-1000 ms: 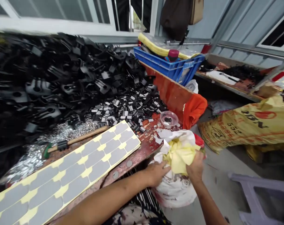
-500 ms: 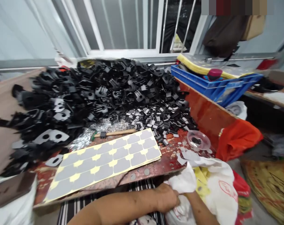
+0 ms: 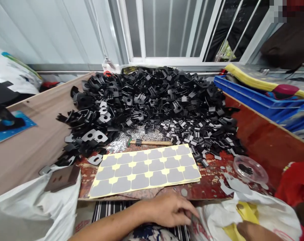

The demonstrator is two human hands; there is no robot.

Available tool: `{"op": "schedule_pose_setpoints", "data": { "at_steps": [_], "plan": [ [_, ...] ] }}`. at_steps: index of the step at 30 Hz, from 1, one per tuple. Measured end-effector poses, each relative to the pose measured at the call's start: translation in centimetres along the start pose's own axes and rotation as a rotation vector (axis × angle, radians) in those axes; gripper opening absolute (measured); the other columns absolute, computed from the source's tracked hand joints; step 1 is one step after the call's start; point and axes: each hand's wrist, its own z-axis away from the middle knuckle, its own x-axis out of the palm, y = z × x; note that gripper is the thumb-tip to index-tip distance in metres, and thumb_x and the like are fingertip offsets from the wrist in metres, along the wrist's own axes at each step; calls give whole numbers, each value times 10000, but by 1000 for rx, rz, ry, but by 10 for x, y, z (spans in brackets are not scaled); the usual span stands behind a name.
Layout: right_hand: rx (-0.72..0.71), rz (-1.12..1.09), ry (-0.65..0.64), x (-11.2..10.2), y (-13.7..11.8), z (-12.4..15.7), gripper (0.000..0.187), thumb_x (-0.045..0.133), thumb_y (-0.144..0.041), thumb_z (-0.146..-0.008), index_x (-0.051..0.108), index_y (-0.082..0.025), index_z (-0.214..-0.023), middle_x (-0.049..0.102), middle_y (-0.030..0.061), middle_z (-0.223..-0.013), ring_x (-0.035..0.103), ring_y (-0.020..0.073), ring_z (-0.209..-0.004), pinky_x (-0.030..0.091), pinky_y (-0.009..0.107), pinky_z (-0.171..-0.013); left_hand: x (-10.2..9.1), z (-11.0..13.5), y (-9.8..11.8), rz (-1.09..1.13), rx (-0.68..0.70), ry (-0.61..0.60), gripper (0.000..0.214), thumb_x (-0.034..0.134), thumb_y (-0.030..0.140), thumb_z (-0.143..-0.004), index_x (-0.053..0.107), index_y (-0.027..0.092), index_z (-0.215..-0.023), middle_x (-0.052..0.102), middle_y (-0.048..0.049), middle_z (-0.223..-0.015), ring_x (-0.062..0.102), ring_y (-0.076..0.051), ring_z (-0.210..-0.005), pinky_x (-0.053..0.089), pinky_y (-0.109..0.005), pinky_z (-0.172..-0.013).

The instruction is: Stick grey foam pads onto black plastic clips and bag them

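Observation:
My left hand (image 3: 173, 209) is over my lap at the table's front edge. Its fingers are bent but apart, with the tips beside the white sack (image 3: 214, 217), and nothing shows between them. My right hand (image 3: 257, 231) is at the bottom right, over the sack's mouth, blurred and cut off by the frame; its fingers cannot be made out. Yellow backing paper (image 3: 249, 212) shows in the sack beside it. Sheets of grey die-cut stickers on yellow backing (image 3: 144, 170) lie flat on the worn red table (image 3: 192, 192), just beyond my left hand.
Black plastic parts (image 3: 152, 93) are heaped at the back. Small clips (image 3: 192, 134), shiny metal bits (image 3: 121, 140) and a wooden-handled tool (image 3: 154, 143) lie before them. A clear dish (image 3: 250, 169) sits right, a blue crate (image 3: 262, 103) beyond. Another white sack (image 3: 59, 197) hangs at the left.
The view has swung left, so the table appears further right. My left hand has released the white sack it was gripping, and its fingers have loosened.

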Motion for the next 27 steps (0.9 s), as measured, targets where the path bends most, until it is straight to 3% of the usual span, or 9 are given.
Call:
{"op": "schedule_pose_setpoints", "data": {
  "at_steps": [3,5,7,10,13,17,21,25,27],
  "plan": [
    [-11,-15,-29,-24,-54,-32,315,489,-337,-970,748,-350,-792,724,59,-774,718,257,-704,530,361,-658,-26,39,9,16,-111,260,291,592,249,-962,784,223,-1180,799,-65,-1081,743,-194,-941,568,-286,-850],
    [-173,-71,-47,-33,-107,-71,326,438,-249,-1029,744,-268,-918,735,54,-914,708,206,-834,519,302,-762,-36,58,5,-76,-130,438,266,547,276,-999,783,238,-1116,798,-48,-1065,742,-196,-972,573,-302,-895],
    [-313,-46,44,-33,-158,-125,277,448,-172,-1037,720,-204,-993,720,69,-1000,677,200,-933,505,291,-828,-46,71,-7,-251,-108,579,266,529,336,-1021,772,252,-1086,794,-42,-1057,745,-207,-974,585,-306,-889],
    [-477,92,142,-17,-212,-213,231,491,-139,-1034,674,-161,-1172,694,101,-1167,603,253,-1126,473,381,-988,-62,82,-37,-547,-17,715,285,517,399,-1030,761,265,-1087,776,-45,-1043,746,-221,-946,605,-308,-843],
    [-466,188,133,0,-243,-271,219,468,-127,-1045,656,-95,-1150,684,147,-1151,600,288,-1103,463,479,-1011,-75,87,-68,-801,34,829,346,494,459,-1030,768,254,-1080,747,-83,-1052,724,-258,-950,607,-376,-854],
    [-483,202,106,5,-258,-289,167,498,-108,-1016,660,-78,-1040,670,164,-1121,624,289,-1058,488,489,-981,-83,92,-94,-879,7,855,375,520,513,-1011,783,249,-1056,727,-99,-1087,693,-285,-983,593,-433,-875],
    [-479,161,102,-5,-254,-277,202,446,-171,-1047,621,-135,-1143,674,129,-1168,651,269,-1019,554,396,-814,-85,93,-100,-826,-17,859,386,529,535,-1003,795,258,-1034,724,-90,-1087,686,-281,-986,587,-429,-873],
    [-282,99,126,-17,-232,-255,248,419,-214,-1058,566,-195,-1257,733,61,-1031,692,228,-818,553,332,-678,-84,94,-102,-797,-11,863,361,545,518,-999,802,267,-1042,730,-88,-1099,688,-279,-1009,589,-427,-886],
    [-133,42,202,-22,-206,-236,372,412,-230,-1056,475,-220,-1422,739,74,-1133,709,221,-831,559,324,-691,-84,94,-102,-785,-8,868,331,548,487,-1001,801,278,-1047,732,-81,-1101,690,-280,-1017,595,-431,-888]
  ]
}}
